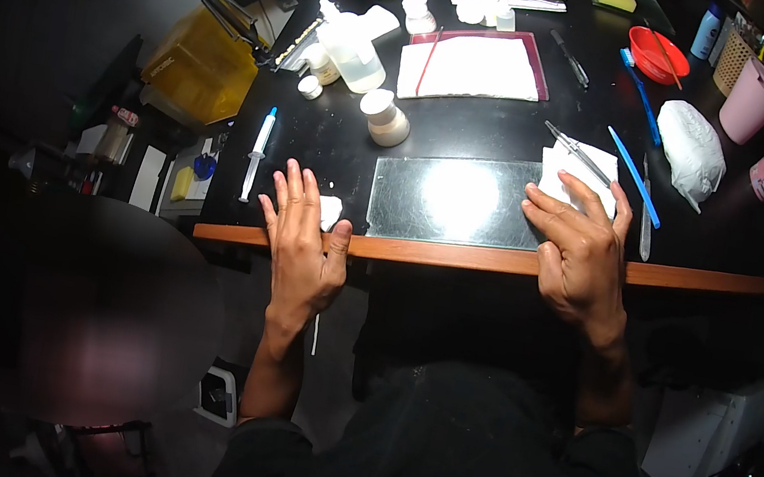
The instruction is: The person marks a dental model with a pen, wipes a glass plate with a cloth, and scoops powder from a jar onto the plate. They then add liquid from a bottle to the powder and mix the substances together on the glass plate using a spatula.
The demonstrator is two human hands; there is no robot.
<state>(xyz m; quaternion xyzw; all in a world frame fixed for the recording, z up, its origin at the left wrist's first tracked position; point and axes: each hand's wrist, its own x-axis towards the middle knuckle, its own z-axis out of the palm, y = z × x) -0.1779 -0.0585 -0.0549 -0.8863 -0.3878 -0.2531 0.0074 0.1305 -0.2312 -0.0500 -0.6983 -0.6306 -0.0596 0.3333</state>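
My left hand [304,242] is open, its fingers stretched out over the desk's wooden front edge. Right beside its thumb and fingers sits a small white wad [331,212], partly hidden. My right hand [582,254] has its fingers apart, with the fingertips on or just above a folded white tissue [558,174] and the right end of a glass plate [397,201]. Metal tweezers [584,158] lie across that tissue, close to the fingertips. Just right of this hand are a blue stick-like tool [634,176] and a thin metal tool [647,219].
A lidded jar [385,121] stands behind the glass plate, a squeeze bottle [355,57] farther back. A syringe [259,151] lies at left. Toward the back are a white cloth pad [476,70] and a red bowl [648,59]. A white plastic bag [688,151] and pink cup [751,101] stand right.
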